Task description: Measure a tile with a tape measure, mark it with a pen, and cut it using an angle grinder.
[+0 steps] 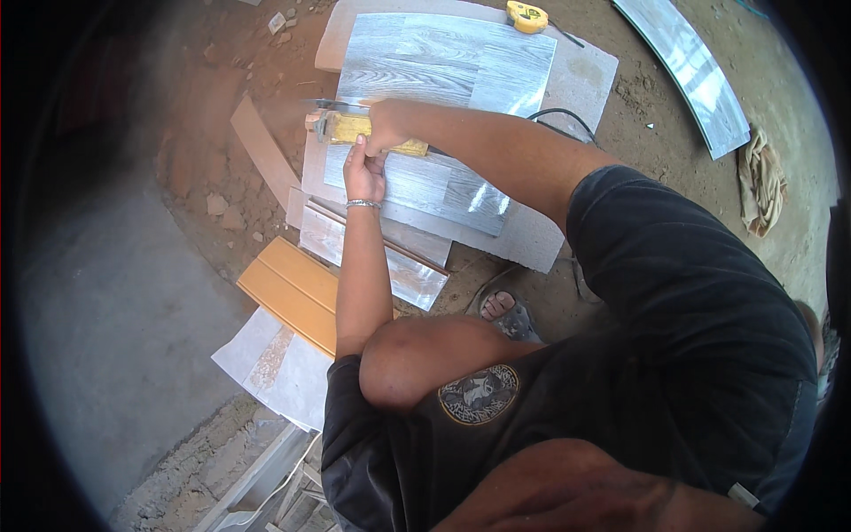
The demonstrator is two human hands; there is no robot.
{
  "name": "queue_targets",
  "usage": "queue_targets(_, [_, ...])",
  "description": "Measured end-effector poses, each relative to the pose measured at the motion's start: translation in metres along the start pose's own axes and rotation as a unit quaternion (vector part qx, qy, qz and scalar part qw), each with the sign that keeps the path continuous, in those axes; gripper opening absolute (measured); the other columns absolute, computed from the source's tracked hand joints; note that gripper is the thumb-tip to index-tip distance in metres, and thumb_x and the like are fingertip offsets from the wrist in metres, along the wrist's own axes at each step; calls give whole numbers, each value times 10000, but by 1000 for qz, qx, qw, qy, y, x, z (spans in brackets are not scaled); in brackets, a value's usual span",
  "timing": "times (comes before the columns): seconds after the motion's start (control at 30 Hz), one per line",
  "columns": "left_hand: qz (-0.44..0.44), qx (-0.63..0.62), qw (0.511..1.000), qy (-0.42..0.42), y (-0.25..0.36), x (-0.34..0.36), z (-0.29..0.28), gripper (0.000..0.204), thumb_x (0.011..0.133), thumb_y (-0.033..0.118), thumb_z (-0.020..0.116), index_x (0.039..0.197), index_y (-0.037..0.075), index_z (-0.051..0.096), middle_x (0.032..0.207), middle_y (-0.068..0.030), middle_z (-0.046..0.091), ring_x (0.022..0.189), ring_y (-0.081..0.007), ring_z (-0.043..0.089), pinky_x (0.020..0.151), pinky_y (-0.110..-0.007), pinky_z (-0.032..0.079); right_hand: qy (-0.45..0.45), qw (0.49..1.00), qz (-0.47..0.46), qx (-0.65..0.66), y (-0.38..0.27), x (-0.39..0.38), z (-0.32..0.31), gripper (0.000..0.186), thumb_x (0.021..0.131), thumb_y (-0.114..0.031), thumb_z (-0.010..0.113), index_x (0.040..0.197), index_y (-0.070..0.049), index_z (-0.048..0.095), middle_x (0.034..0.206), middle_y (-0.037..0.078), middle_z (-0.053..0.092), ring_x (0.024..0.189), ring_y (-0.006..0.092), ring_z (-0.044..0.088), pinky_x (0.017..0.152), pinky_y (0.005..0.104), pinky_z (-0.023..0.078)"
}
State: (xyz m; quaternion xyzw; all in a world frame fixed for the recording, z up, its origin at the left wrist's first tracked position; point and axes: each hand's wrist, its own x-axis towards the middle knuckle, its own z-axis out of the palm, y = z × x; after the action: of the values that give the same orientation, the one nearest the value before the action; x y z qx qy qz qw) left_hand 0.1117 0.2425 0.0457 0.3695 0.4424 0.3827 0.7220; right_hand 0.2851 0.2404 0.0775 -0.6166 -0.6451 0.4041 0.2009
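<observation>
Both my hands are at a yellow angle grinder (350,129), held over grey wood-patterned tiles (417,53). My right hand (387,126) is closed around its body, the arm reaching in from the right. My left hand (364,176), with a bracelet at the wrist, presses its thumb and fingers against the underside of the tool. A thin dark disc edge shows at the grinder's left end, beside a small reddish edge (311,121) I cannot identify. Pale dust drifts leftward from there.
A yellow tape measure (527,17) lies at the tiles' far edge. A dark cord (567,113) runs right. An orange-yellow panel (292,288), a narrow tile strip (403,270) and a brown strip (263,146) lie leftward. A long glossy panel (696,80) and cloth (762,182) lie right.
</observation>
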Motion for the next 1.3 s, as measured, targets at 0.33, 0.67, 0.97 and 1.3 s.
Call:
queue_targets(0.33, [-9,12,1000,12,-2,-2,1,281,986,276,672,1027,-2,647,997,-110,709,902,-175,708,869,-300,598,-5,1000,26,-6,-3,-8,-3,522,624,-454,741,857,12,778,892,246,733,837,339,721,734,442,563])
queue_targets(0.67, [-17,42,999,-4,-6,-14,7,286,987,295,672,1013,12,638,973,-90,704,872,-158,706,847,-291,600,-24,999,24,15,0,-28,-7,590,645,-483,740,846,72,747,882,266,724,841,361,720,741,435,567])
queue_targets(0.97, [-44,67,997,-11,-8,-22,9,295,979,304,686,1009,16,629,988,-99,700,910,-170,698,876,-315,591,-19,999,47,-2,3,-41,-7,570,632,-476,745,867,42,761,901,252,731,818,351,720,717,436,568])
queue_targets(1.3, [-53,68,996,-23,-18,-34,19,259,958,283,722,910,62,596,942,-89,684,866,-172,682,853,-329,588,-27,999,43,13,10,-63,-10,598,647,-458,743,869,97,733,879,283,715,828,375,716,725,441,566])
